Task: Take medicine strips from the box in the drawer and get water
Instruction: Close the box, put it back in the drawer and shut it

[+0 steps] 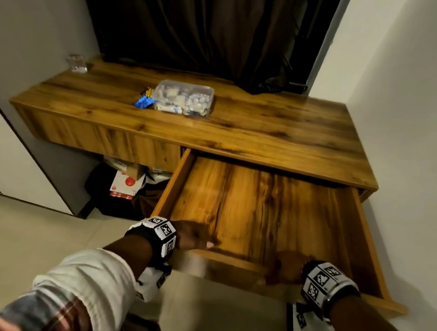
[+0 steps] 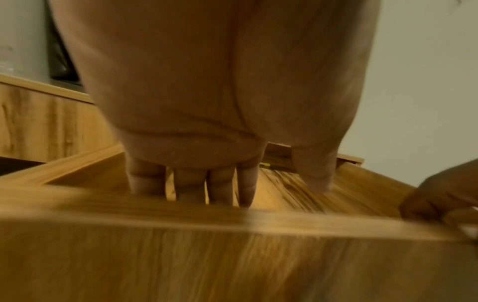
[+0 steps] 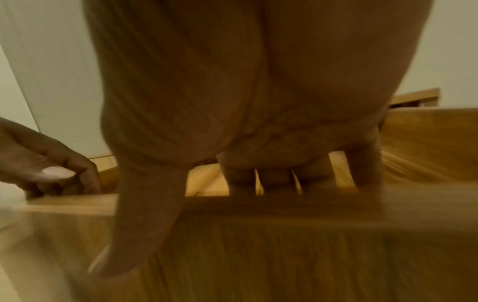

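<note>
The wooden drawer (image 1: pixel 261 212) stands pulled out, and its floor is bare. My left hand (image 1: pixel 193 238) (image 2: pixel 220 183) hooks its fingers over the top edge of the drawer front (image 1: pixel 239 269) (image 2: pixel 232 255) near the left corner. My right hand (image 1: pixel 285 268) (image 3: pixel 271 177) grips the same edge further right, with fingers inside and thumb on the outer face (image 3: pixel 284 255). On the tabletop sits a clear plastic box (image 1: pixel 184 98) filled with medicine strips. Blue strips (image 1: pixel 143 102) lie against its left side. A drinking glass (image 1: pixel 77 63) stands at the table's back left corner.
A dark curtain (image 1: pixel 202 24) hangs behind the table (image 1: pixel 286 129). Bags and cartons (image 1: pixel 126 183) are piled under the table, left of the drawer. A white wall (image 1: pixel 424 136) runs close along the right, and a cabinet door (image 1: pixel 5 151) is at the left.
</note>
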